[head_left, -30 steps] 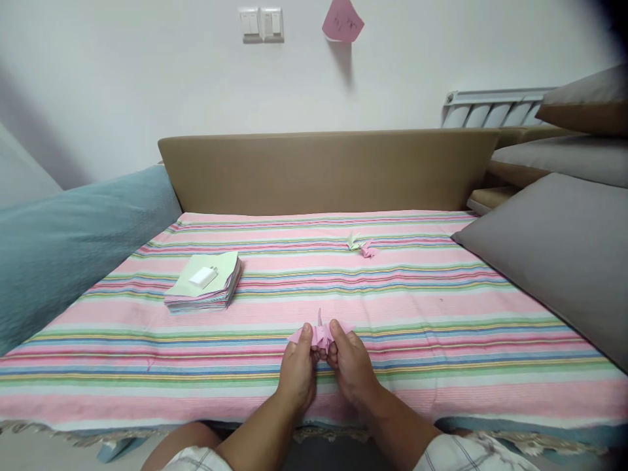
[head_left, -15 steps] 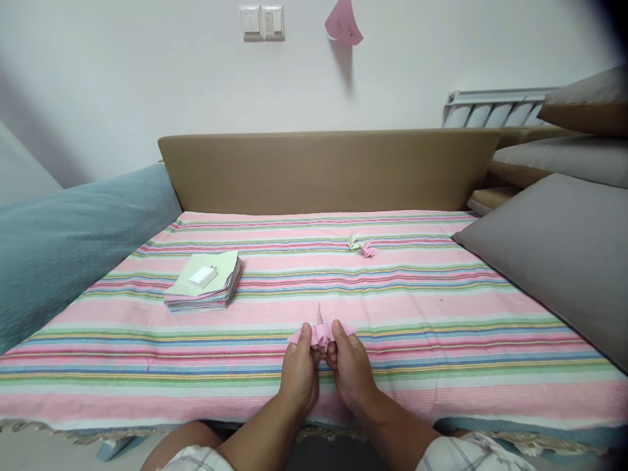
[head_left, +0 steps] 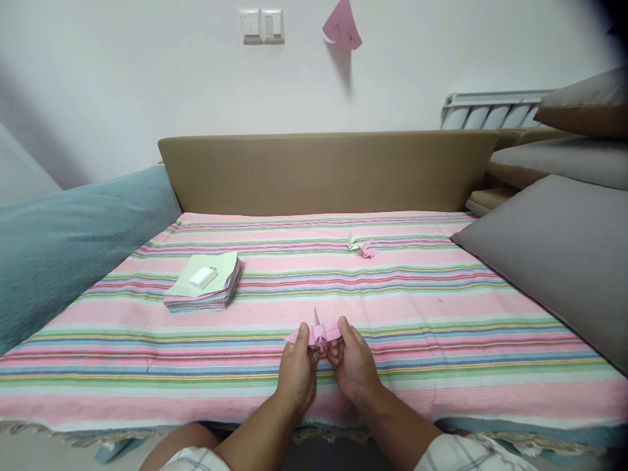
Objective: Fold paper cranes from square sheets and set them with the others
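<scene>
A pink paper crane (head_left: 320, 335) is held in front of me, just above the striped cloth, its wings spread to both sides and one thin point sticking up. My left hand (head_left: 297, 369) pinches the left wing, thumb on top and fingers curled beneath. My right hand (head_left: 354, 363) grips the right wing the same way, with its thumb near the wing's outer part. The fingers under the paper are partly hidden. Farther back on the cloth lie a small pink paper crane (head_left: 367, 250) and a pale green paper crane (head_left: 352, 243), side by side.
To the left, a stack of square paper (head_left: 203, 301) carries a white charger plug (head_left: 203, 277). The striped cloth (head_left: 412, 301) covers the seat. Grey cushions (head_left: 554, 242) line the right, a blue cushion (head_left: 88, 229) the left, and a brown backrest (head_left: 324, 173) stands behind.
My right thumb has slid outward along the right wing, so the hands are slightly farther apart. The crane's upright point leans a bit more left. The other things stay put.
</scene>
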The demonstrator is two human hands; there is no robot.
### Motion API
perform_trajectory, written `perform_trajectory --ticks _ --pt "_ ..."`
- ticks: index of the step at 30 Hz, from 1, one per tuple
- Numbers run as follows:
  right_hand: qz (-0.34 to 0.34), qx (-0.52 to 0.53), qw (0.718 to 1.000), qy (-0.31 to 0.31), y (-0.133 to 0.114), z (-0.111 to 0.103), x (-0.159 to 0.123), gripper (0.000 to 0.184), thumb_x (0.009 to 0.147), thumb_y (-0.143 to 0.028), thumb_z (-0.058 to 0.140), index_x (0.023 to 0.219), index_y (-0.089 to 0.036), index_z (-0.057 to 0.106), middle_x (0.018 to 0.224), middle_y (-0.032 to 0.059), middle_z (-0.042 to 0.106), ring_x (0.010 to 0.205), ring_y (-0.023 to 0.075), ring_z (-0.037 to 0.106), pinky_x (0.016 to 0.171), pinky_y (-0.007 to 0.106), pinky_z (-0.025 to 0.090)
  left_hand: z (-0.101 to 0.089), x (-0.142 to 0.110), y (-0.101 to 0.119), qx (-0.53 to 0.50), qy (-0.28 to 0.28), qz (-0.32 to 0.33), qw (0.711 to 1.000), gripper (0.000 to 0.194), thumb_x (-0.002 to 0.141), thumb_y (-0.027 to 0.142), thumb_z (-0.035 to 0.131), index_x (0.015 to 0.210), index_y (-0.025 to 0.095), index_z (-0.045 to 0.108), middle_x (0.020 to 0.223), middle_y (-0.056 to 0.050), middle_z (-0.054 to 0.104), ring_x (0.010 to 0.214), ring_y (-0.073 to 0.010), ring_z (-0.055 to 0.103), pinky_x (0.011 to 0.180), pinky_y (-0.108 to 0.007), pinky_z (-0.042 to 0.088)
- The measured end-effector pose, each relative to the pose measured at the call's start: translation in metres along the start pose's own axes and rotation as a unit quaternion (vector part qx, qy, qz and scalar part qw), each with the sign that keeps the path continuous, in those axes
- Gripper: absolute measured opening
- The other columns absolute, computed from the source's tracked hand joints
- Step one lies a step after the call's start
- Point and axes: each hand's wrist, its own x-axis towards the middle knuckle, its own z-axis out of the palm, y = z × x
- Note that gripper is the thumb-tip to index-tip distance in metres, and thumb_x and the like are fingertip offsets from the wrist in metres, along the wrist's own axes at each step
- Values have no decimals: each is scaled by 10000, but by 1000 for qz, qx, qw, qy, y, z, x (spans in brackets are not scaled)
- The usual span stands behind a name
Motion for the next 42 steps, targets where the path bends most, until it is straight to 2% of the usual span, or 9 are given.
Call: perform_trajectory --ticks 7,13,20,27,34,42 --pt "9 21 1000 1 -4 -2 3 361 687 -452 698 642 -176 471 447 -79 434 394 43 374 379 148 293 0 2 1 -17 -8 8 1000 299 750 423 626 778 125 626 678 -65 663 672 -180 625 594 -249 474" --pt "-2 20 1000 -4 -7 -6 5 343 682 -449 707 672 -173 504 495 -76 464 423 40 400 388 143 334 -3 5 8 -50 27 21 998 272 722 367 680 841 140 589 697 -17 642 592 -108 597 576 -212 490" --pt "9 39 999 7 -11 -9 10 328 613 -379 779 699 -169 542 544 -73 502 450 32 431 370 116 351 -8 7 9 -63 43 11 997 281 693 357 713 798 135 575 636 0 615 526 -96 578 529 -208 491" --pt "22 63 998 9 -14 -11 10 313 622 -359 781 741 -168 563 567 -73 504 457 24 443 373 106 370 -8 9 10 -63 51 8 997 299 675 360 728 792 144 558 625 11 601 508 -88 562 516 -207 494" --pt "1 66 997 27 -16 -14 14 323 590 -320 806 745 -180 559 563 -81 500 471 24 450 381 96 376 -10 9 11 -74 65 -3 995 297 626 298 768 733 160 527 630 34 599 503 -76 558 496 -188 489" --pt "-13 57 997 43 -21 -14 15 297 615 -308 782 795 -205 570 577 -85 501 467 30 452 382 104 376 -10 9 14 -60 56 -8 997 331 599 331 783 707 153 526 578 41 578 485 -68 540 503 -186 484"
